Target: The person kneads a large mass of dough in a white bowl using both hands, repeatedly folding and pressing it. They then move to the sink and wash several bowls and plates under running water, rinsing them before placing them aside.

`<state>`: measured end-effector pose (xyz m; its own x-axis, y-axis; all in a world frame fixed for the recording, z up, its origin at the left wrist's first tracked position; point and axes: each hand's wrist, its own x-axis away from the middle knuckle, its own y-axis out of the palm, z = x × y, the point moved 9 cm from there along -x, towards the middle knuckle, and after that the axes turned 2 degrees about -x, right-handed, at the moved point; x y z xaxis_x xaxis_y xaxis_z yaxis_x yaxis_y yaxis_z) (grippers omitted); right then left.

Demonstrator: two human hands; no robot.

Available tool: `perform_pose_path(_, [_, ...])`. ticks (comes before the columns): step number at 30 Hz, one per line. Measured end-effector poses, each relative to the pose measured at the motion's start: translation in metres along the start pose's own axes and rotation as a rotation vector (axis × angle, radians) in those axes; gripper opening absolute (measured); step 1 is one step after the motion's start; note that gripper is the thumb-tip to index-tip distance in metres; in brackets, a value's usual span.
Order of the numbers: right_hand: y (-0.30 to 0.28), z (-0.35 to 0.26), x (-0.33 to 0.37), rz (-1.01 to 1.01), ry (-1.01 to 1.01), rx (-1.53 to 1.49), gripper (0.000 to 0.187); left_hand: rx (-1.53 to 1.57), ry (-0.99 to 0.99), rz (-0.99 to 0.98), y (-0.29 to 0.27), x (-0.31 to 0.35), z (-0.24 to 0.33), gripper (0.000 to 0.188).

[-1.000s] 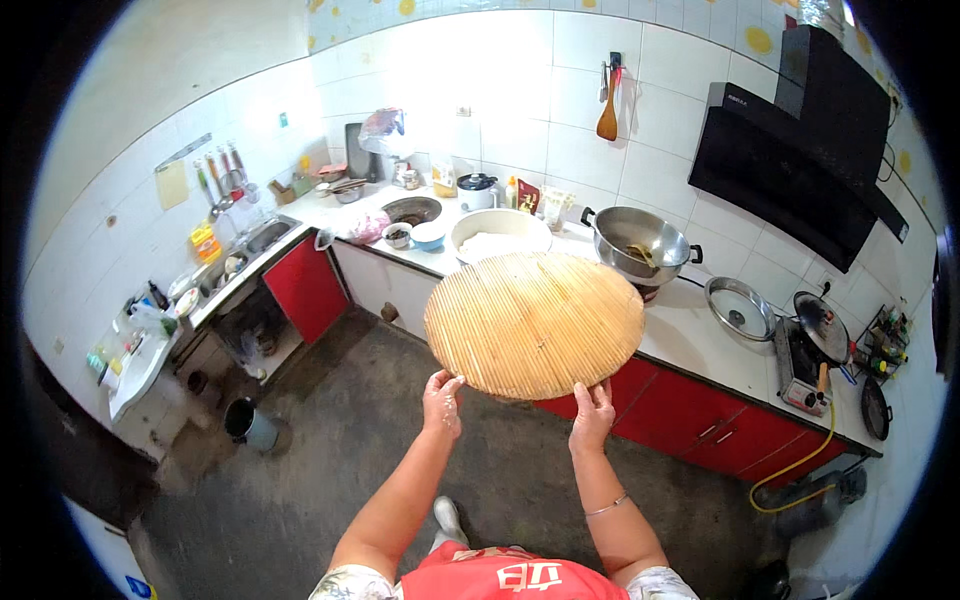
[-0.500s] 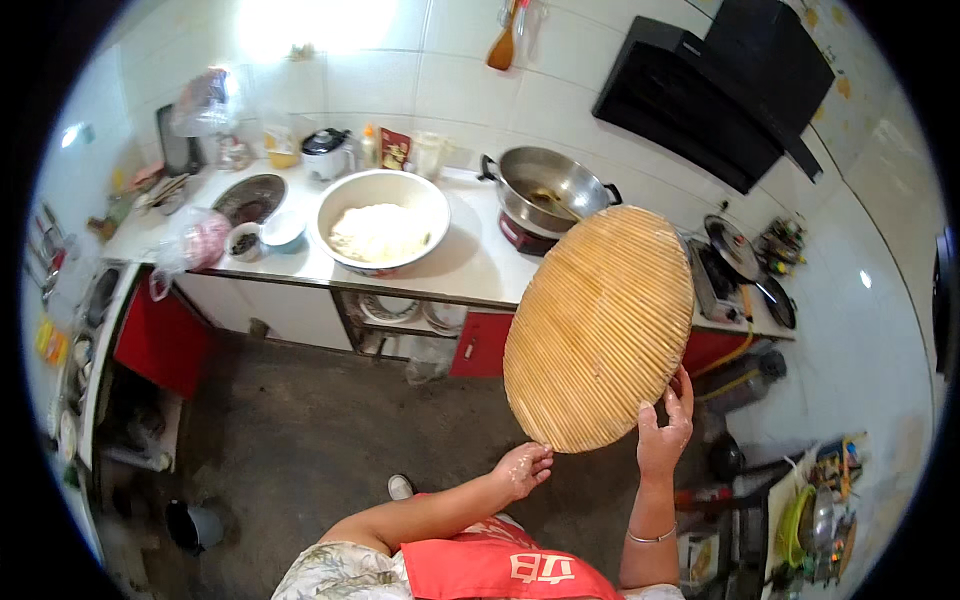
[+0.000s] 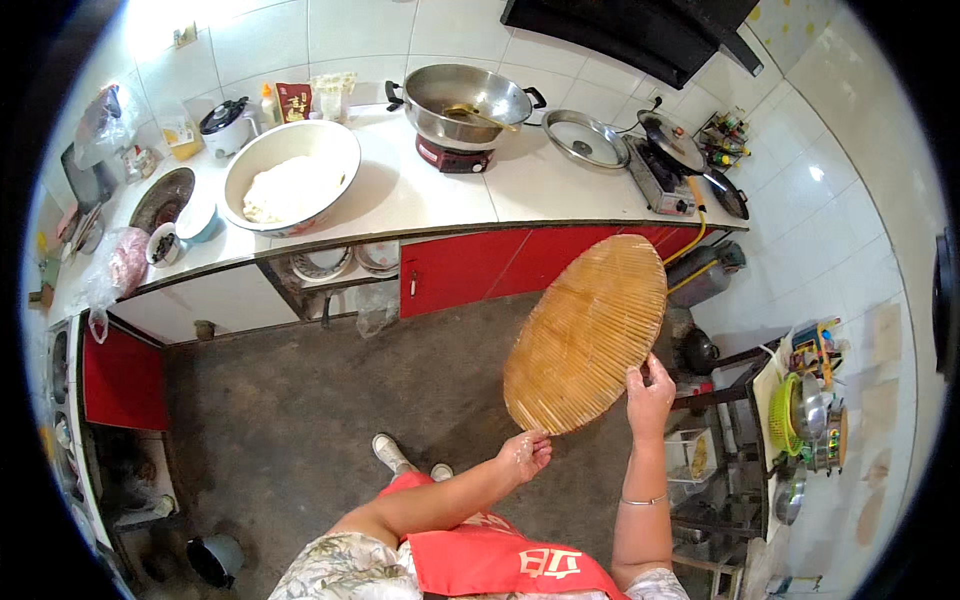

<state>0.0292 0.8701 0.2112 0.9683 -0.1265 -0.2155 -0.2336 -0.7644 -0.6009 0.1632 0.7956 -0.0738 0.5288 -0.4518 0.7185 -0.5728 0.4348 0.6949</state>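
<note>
A round tray (image 3: 588, 335) made of thin straw-coloured stalks is held up in front of me, tilted and above the floor. My left hand (image 3: 525, 456) pinches its near lower edge. On the right, my right hand (image 3: 650, 398) grips the rim, with part of the fingers hidden behind it. Whitish powder or paste marks both hands. Nothing lies on the side of the tray facing me.
A long white counter (image 3: 395, 185) carries a large white basin (image 3: 345, 190) of pale, dough-like food, a steel pot (image 3: 425, 100) on a red cooker, a round metal lid (image 3: 590, 150) and a gas stove (image 3: 660, 180). At right stands a rack with a green basket (image 3: 783, 415). A bucket (image 3: 215, 560) is at lower left.
The view has turned rightward, so the counter has shifted left and the metal lid now shows. The tray, still in both hands, looks narrower and more tilted, farther from the counter edge.
</note>
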Motion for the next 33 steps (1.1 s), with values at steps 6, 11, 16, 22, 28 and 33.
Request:
perform_pose_path(6, [0.028,0.075,0.013,-0.099,0.052,-0.181,0.030,0.086,0.031,0.166,-0.031,0.005,-0.024,0.013])
perform_pose_path(11, [0.031,0.095,0.018,-0.122,0.064,-0.168,0.026,0.070,0.124,0.105,-0.058,-0.013,-0.026,0.015])
perform_pose_path(16, [0.085,0.041,0.020,-0.115,0.002,-0.099,0.025,0.169,0.233,0.047,-0.070,0.024,0.058,0.019])
perform_pose_path(22, [0.197,-0.040,0.003,-0.194,-0.144,-0.285,0.025,0.282,0.627,0.193,-0.113,0.087,0.175,0.010])
perform_pose_path(28, [0.193,0.015,0.040,-0.121,0.054,-0.486,0.022,-0.020,0.710,0.348,-0.133,0.139,0.191,0.007])
perform_pose_path(33, [0.176,0.014,0.094,-0.007,0.202,-0.506,0.020,-0.110,0.682,0.342,-0.159,0.162,0.191,0.010])
